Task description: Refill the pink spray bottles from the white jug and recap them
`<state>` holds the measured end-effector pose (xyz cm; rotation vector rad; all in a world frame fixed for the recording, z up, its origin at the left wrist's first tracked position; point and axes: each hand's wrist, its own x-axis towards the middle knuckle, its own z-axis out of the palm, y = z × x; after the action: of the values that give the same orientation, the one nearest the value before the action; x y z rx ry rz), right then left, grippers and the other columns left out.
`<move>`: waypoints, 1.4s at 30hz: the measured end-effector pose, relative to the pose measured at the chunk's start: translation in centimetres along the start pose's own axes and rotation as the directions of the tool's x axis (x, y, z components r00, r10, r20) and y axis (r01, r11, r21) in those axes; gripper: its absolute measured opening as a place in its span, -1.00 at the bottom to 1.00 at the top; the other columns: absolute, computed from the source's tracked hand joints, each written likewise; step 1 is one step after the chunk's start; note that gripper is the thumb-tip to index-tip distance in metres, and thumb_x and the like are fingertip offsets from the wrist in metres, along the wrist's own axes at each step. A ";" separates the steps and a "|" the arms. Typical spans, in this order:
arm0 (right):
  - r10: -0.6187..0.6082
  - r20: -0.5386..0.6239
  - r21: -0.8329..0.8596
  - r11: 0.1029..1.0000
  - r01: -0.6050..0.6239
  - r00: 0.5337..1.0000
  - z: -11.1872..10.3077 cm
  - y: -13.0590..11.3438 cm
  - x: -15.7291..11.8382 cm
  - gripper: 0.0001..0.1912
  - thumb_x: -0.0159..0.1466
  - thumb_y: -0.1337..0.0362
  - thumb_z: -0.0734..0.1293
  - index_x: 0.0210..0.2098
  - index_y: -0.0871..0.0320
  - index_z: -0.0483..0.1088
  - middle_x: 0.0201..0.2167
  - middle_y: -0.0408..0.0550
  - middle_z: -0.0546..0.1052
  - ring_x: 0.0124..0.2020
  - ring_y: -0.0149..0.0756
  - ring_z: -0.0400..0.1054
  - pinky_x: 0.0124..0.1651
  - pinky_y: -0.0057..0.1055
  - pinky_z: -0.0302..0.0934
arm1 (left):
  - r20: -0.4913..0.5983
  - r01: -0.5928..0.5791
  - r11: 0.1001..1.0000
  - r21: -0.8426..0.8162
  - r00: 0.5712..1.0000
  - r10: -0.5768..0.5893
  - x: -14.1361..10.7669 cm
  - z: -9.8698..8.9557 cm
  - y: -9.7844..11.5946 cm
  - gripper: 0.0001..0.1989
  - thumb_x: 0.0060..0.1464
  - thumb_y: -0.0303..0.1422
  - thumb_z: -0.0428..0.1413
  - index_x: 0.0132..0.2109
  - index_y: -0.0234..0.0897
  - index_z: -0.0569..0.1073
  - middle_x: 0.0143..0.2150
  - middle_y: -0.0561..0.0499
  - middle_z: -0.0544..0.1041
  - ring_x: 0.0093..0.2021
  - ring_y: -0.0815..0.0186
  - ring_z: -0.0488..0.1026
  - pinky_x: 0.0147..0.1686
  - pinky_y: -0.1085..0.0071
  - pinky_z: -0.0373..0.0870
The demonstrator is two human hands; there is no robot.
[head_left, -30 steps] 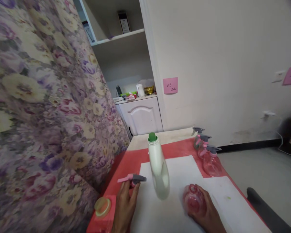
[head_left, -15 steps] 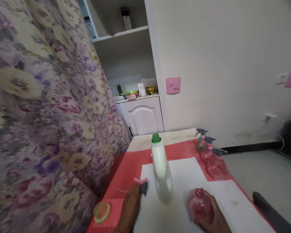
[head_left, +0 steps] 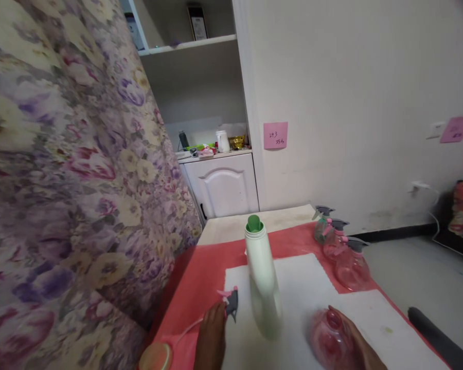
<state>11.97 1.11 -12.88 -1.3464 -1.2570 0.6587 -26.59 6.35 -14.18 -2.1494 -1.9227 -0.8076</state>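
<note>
Left hand (head_left: 211,336): fingers closed around the pink-and-gray spray head (head_left: 230,302), which sticks out past the fingertips at the edge of the white sheet (head_left: 293,298). Thin tube (head_left: 187,330) runs from that hand toward its near left, over the red cloth (head_left: 212,262).

Right hand (head_left: 360,341): gripping the right side of the pink bottle (head_left: 331,336), open neck up, no sprayer on it. Bottle sits to the left of that hand's palm, over the white sheet.

Pale green bottle (head_left: 263,282): between the hands, farther out than both, green cap piece (head_left: 254,224) in its mouth. Not touching either hand.

Round yellowish lid (head_left: 156,356): left of the left hand, apart from it. Three spray bottles (head_left: 352,267) in a row beyond the right hand, gray triggers on top.
</note>
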 end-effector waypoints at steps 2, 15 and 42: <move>0.037 0.060 0.028 0.999 -0.039 0.998 -0.2 0.2 0.1 -0.35 -0.12 0.17 0.46 0.01 0.02 0.45 0.01 0.07 0.56 0.09 0.22 0.38 0.15 -0.01 0.26 | 0.009 -0.020 1.000 0.019 1.000 0.020 0.2 0.3 -0.4 -0.52 0.07 -0.58 -0.15 0.04 -0.23 0.49 0.04 -0.14 0.58 0.06 0.14 0.49 0.06 0.13 0.44; 0.026 0.385 0.075 0.995 -0.059 0.922 -1.5 2.1 1.1 -0.09 -0.13 -0.13 0.49 0.14 0.08 0.26 0.10 0.17 0.46 0.15 0.24 0.30 0.20 -0.02 0.17 | -0.064 -0.094 0.992 0.088 0.993 0.100 -0.5 2.4 -1.0 -0.42 0.07 -0.66 -0.19 0.19 -0.26 0.35 0.19 -0.13 0.45 0.19 0.18 0.37 0.11 0.14 0.39; 0.021 0.423 0.193 0.975 -0.112 0.906 0.2 -0.2 2.8 0.05 -0.18 -0.01 0.55 0.22 0.09 0.10 0.23 0.19 0.30 0.27 0.13 0.15 0.29 -0.04 0.04 | -0.145 -0.189 0.954 0.234 0.963 0.227 0.6 3.6 -2.1 -0.58 0.15 -0.54 -0.15 0.12 -0.37 0.36 0.10 -0.25 0.47 0.08 0.06 0.45 -0.04 0.15 0.50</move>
<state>12.48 3.75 -11.93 -1.1041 -1.4334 1.1460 -27.55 8.84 -17.46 -2.0352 -1.5873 -0.6811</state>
